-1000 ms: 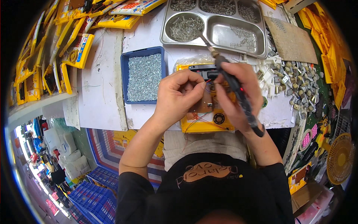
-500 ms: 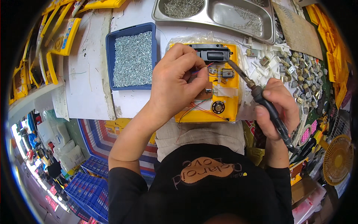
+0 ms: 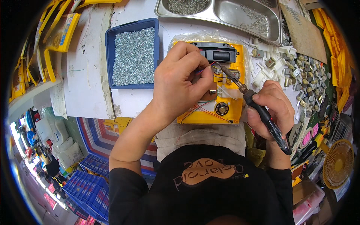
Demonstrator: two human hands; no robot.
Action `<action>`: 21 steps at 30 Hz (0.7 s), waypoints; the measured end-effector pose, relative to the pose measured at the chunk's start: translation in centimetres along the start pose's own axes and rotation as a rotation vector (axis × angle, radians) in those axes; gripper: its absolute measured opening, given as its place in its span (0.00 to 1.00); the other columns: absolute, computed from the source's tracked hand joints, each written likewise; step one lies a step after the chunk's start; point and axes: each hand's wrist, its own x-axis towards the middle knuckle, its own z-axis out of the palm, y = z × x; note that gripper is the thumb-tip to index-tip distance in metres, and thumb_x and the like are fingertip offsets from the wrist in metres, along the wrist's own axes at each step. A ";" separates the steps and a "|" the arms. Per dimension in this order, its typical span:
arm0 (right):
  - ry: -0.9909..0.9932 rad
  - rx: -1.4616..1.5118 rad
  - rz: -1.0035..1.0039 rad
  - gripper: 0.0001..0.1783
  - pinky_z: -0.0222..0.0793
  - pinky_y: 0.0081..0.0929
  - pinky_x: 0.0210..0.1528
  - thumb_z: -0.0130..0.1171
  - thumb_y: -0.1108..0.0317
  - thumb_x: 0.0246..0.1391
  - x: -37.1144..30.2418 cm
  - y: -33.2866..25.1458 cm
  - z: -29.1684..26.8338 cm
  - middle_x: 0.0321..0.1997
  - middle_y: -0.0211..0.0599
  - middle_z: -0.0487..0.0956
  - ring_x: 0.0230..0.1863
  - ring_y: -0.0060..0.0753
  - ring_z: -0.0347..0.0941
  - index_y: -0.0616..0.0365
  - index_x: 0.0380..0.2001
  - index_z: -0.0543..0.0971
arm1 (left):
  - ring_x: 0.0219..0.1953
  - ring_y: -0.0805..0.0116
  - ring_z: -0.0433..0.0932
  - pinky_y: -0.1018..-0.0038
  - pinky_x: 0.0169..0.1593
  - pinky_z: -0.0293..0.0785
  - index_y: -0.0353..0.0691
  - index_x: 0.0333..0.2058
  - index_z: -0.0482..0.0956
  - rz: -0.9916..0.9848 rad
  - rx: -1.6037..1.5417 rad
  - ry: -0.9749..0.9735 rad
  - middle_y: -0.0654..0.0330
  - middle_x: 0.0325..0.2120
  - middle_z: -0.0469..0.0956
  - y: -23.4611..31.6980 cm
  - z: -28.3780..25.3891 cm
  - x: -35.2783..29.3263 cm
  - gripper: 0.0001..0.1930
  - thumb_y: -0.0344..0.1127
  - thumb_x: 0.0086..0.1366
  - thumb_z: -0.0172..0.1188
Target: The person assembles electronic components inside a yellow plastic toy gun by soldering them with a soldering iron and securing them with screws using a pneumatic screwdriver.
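— Moved since 0.5 s ago: the soldering iron [image 3: 258, 108], gripped in the right hand [image 3: 270, 108], now has its tip down inside the yellow casing [image 3: 225, 108], beside the wires.
— And the left hand [image 3: 180, 86]?
— Stays on the casing at the table [image 3: 90, 75] edge, fingers pinching thin wires [image 3: 200, 71].

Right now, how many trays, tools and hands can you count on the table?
Blue plastic tray of screws: 1
Steel compartment tray: 1
Soldering iron: 1
Yellow device housing: 1
Hands: 2, left hand on the housing, right hand gripping the iron
Total: 6
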 end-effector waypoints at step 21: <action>-0.014 -0.062 -0.037 0.21 0.68 0.34 0.33 0.73 0.77 0.39 0.4 -0.1 0.5 0.24 0.35 0.76 0.23 0.39 0.71 0.57 0.40 0.79 | 0.20 0.82 0.66 0.82 0.22 0.61 0.34 0.29 0.79 0.025 -0.005 0.028 0.63 0.32 0.72 -0.3 0.2 -0.1 0.04 0.21 0.55 0.65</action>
